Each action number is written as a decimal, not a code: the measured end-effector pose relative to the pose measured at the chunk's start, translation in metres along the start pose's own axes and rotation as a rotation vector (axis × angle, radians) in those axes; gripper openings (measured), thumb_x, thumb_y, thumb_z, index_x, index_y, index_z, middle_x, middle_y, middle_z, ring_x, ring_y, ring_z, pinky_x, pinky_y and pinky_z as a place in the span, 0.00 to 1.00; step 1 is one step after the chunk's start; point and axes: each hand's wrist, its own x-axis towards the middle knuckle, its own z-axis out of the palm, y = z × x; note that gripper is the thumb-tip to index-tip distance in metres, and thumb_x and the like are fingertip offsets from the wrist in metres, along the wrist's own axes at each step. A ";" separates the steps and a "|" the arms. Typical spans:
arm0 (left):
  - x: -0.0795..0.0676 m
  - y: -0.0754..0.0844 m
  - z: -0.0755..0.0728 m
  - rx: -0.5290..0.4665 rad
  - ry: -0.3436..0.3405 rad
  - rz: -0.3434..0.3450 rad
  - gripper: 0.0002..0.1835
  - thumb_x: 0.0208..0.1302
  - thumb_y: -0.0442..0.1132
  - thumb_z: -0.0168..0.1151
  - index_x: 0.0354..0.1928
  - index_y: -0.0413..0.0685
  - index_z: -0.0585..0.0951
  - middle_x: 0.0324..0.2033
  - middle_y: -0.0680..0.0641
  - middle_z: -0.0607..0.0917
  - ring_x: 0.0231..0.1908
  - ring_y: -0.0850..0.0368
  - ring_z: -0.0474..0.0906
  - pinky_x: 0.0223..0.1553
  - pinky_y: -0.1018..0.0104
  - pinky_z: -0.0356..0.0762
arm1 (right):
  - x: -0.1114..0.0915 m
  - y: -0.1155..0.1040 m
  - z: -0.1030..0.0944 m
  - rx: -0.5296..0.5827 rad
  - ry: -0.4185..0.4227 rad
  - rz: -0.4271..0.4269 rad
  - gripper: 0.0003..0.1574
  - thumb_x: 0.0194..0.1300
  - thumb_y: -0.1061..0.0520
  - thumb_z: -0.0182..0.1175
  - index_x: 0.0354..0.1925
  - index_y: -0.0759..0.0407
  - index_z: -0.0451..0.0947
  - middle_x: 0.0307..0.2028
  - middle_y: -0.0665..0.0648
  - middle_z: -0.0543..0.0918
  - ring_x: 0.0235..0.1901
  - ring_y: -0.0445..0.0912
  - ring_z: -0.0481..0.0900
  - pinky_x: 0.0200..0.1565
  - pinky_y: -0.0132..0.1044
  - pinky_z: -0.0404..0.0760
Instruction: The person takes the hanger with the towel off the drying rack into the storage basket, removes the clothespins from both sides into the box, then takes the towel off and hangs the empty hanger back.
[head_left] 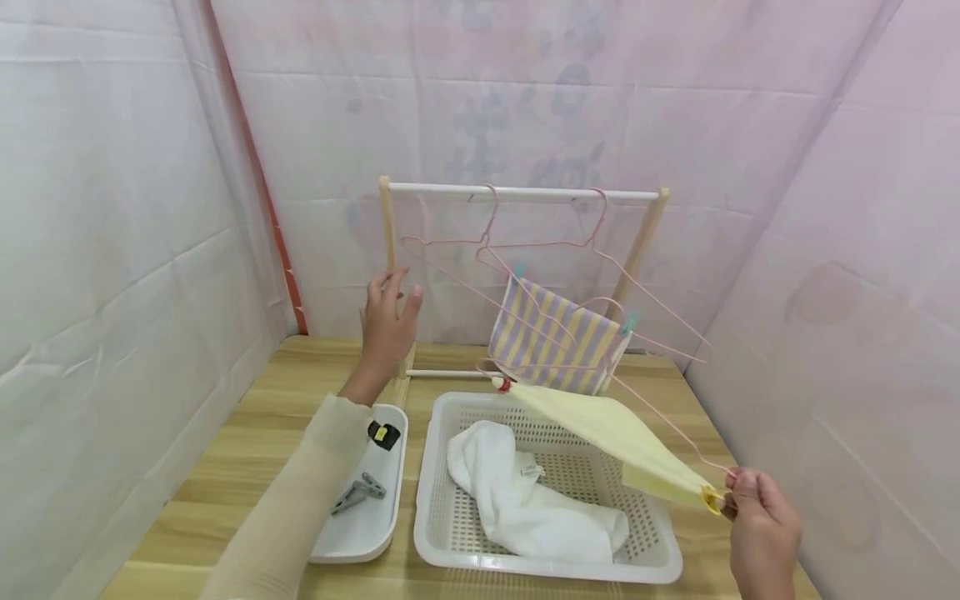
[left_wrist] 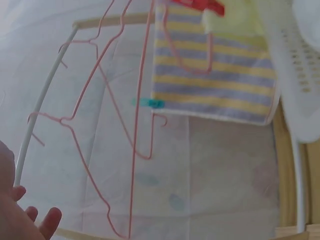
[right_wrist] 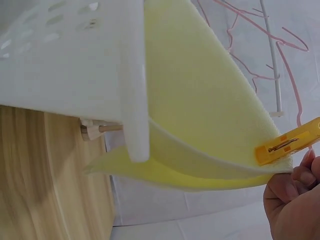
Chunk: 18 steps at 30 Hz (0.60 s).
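Note:
My right hand (head_left: 765,529) pinches the right end of a pink wire hanger (head_left: 663,419), beside a yellow clothespin (right_wrist: 287,143). A pale yellow towel (head_left: 600,421) hangs from this hanger, tilted above the basket. At its far corner is a red clothespin (head_left: 503,384). My left hand (head_left: 390,321) is raised by the rack's left post, fingers loosely spread and holding nothing. Two pink hangers (head_left: 491,218) hang from the drying rack's white bar (head_left: 525,192). A striped towel (head_left: 551,333) hangs behind them, with teal clothespins (head_left: 628,324) at its upper corners.
A white perforated basket (head_left: 429,500) holds a crumpled white towel (head_left: 517,500). Left of it, a white tray (head_left: 375,533) contains grey clothespins (head_left: 360,492) and a black-and-yellow item (head_left: 384,434). Pale sheeting walls surround the wooden table (head_left: 225,508).

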 end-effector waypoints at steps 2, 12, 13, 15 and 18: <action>-0.010 0.001 0.003 -0.013 -0.029 0.011 0.31 0.76 0.62 0.44 0.74 0.57 0.67 0.70 0.41 0.63 0.58 0.43 0.70 0.58 0.40 0.57 | -0.001 -0.003 -0.001 0.005 -0.010 -0.018 0.19 0.77 0.58 0.52 0.27 0.60 0.78 0.27 0.44 0.78 0.29 0.36 0.74 0.30 0.21 0.76; -0.063 0.003 0.012 -0.015 -0.125 0.040 0.28 0.76 0.58 0.50 0.70 0.53 0.72 0.67 0.41 0.69 0.56 0.46 0.73 0.60 0.37 0.61 | -0.009 -0.010 0.000 0.009 -0.040 -0.012 0.18 0.77 0.57 0.52 0.28 0.60 0.79 0.27 0.45 0.78 0.29 0.36 0.74 0.31 0.22 0.76; -0.070 0.003 0.014 -0.014 -0.131 0.043 0.27 0.76 0.57 0.50 0.70 0.53 0.72 0.67 0.42 0.69 0.57 0.46 0.73 0.60 0.37 0.62 | -0.010 -0.010 0.000 0.008 -0.045 -0.014 0.18 0.77 0.57 0.52 0.28 0.60 0.79 0.27 0.45 0.79 0.29 0.36 0.74 0.31 0.22 0.76; -0.083 0.002 0.018 -0.010 -0.140 0.058 0.26 0.76 0.56 0.52 0.69 0.53 0.73 0.65 0.43 0.71 0.59 0.46 0.71 0.59 0.36 0.64 | -0.012 -0.011 0.001 0.004 -0.047 -0.012 0.19 0.77 0.57 0.53 0.28 0.60 0.78 0.28 0.44 0.79 0.28 0.36 0.74 0.30 0.22 0.77; -0.104 0.002 0.022 -0.007 -0.151 0.073 0.25 0.75 0.54 0.55 0.67 0.53 0.75 0.63 0.44 0.74 0.62 0.44 0.70 0.58 0.38 0.69 | -0.014 -0.010 0.002 0.012 -0.057 -0.014 0.19 0.77 0.57 0.53 0.27 0.60 0.78 0.27 0.45 0.78 0.27 0.36 0.74 0.30 0.23 0.76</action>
